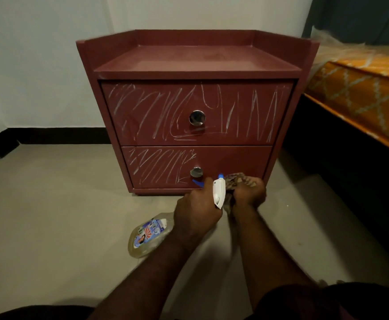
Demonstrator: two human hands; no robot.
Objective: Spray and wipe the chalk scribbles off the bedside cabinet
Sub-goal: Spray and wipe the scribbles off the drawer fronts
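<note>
Your left hand (197, 212) curls round the neck of the bottle (148, 235), which is tilted with its body low to the left. Your right hand (250, 194), just beside it, clutches a bunched cloth (236, 180) at the lower drawer (235, 160). The cabinet (195, 63) stands ahead, with chalk (152, 112) across both drawer fronts.

An orange patterned mattress (362, 88) lies at right with clear plastic (341, 47) bunched on it. Dark curtain (362, 17) above; white wall (38, 65), black skirting (59, 135), grey floor (50, 204).
</note>
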